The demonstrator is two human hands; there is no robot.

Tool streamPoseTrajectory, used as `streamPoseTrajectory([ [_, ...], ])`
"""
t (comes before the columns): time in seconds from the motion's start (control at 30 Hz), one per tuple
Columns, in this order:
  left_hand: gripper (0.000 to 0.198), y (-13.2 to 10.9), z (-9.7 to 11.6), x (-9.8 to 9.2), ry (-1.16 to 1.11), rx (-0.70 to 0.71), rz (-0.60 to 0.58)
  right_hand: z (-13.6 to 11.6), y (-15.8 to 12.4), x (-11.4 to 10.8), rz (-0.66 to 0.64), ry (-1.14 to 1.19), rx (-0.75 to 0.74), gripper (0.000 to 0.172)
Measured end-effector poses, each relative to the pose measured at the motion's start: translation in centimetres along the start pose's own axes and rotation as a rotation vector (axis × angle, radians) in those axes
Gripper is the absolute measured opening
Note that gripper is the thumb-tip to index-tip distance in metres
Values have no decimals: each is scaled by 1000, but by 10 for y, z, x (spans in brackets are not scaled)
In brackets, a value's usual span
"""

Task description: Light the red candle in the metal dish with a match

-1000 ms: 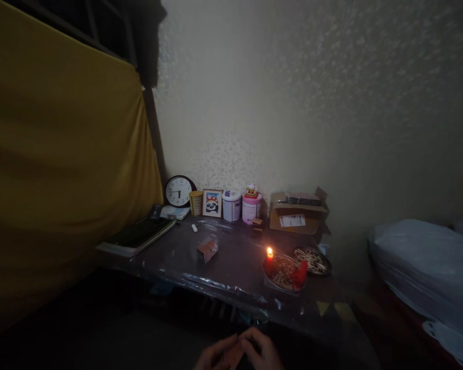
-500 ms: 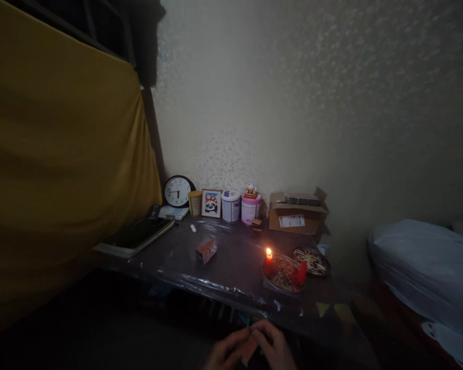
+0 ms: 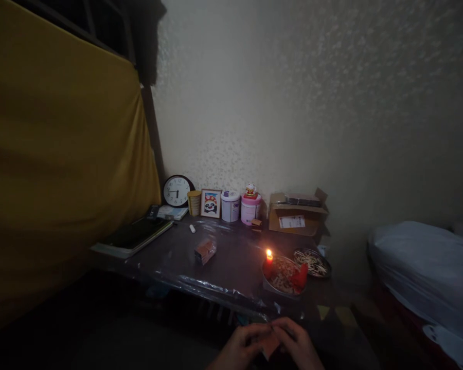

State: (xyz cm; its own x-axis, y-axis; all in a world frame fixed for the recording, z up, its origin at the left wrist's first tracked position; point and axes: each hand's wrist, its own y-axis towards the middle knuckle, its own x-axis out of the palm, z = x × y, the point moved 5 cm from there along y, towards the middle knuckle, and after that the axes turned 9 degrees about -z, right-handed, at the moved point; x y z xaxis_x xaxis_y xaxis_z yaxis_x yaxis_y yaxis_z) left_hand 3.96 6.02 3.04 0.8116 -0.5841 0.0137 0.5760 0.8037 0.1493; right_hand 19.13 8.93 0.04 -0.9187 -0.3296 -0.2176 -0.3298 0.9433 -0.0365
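Below the table's front edge, my left hand (image 3: 242, 343) and my right hand (image 3: 294, 338) come together around a small reddish-brown flat piece that looks like a matchbox (image 3: 270, 345). Both hands are closed, with thumbs and fingertips meeting at its upper edge. What lies between the fingertips is too dark to make out. Just beyond stands a metal bowl (image 3: 283, 294) of light-brown bits, with a lit red candle (image 3: 269, 263) at its left and a red item (image 3: 300, 277) at its right. A plastic-wrapped pack of similar reddish-brown boxes (image 3: 206, 251) sits on the table.
Behind the bowl lies a plate of pale thin sticks (image 3: 312, 263). Along the wall stand a clock (image 3: 177, 191), a panda picture (image 3: 210, 203), two tubs (image 3: 230, 207) and a cardboard box (image 3: 295, 218). A yellow curtain (image 3: 61, 169) hangs left; the table (image 3: 231, 267) is plastic-covered.
Both hands have moved to the right and slightly up with the reddish-brown matchbox, which stays between them. The candle and the things on the table stay where they were.
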Motion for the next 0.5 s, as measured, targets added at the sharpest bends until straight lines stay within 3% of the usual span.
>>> streamPoseTrajectory([
  [0.17, 45, 4, -12, 3, -61, 37, -46, 0, 0, -6, 0, -36, -33, 30],
  [0.5, 44, -8, -42, -9, -54, -2, -2, -15, -8, 9, -40, -100, -55, 30],
])
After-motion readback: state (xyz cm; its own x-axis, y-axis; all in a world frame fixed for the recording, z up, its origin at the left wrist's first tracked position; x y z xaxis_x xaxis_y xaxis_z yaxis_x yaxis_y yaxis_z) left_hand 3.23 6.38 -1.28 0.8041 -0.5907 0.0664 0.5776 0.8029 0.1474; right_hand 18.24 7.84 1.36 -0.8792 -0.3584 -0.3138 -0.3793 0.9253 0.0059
